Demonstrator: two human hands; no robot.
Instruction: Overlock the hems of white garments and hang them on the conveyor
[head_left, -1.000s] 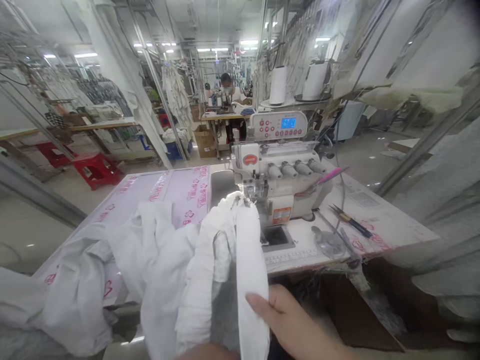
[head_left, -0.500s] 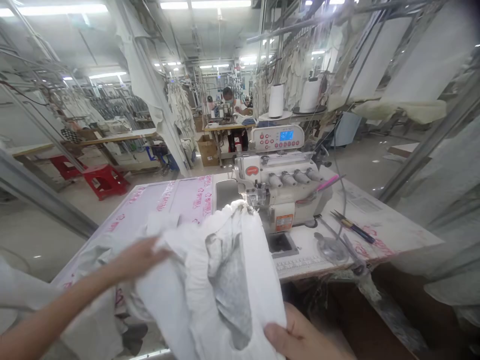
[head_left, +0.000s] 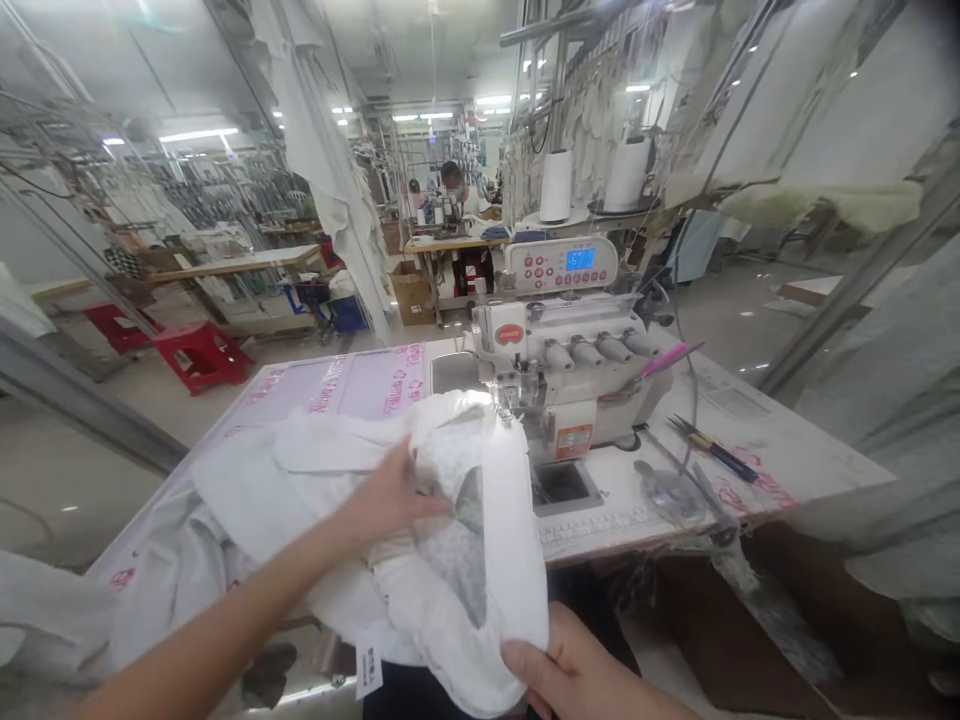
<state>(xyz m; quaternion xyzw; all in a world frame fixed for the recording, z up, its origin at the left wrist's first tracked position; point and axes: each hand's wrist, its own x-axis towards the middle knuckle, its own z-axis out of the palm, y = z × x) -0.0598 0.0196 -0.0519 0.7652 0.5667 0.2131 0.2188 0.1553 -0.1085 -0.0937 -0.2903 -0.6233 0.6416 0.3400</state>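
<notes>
Right grip point(head_left: 559, 662) pinching white garment point(head_left: 514, 530), left grip point(head_left: 386, 505) spread — touching it

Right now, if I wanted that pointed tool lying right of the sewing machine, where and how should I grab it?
Probably by its dark handle end, coming from above at the near right: the pointed tool lies flat, its tips angled away toward the sewing machine.

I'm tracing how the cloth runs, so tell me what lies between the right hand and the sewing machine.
In the head view, a white cloth band lies there, running from the right hand up to the sewing machine.
</notes>
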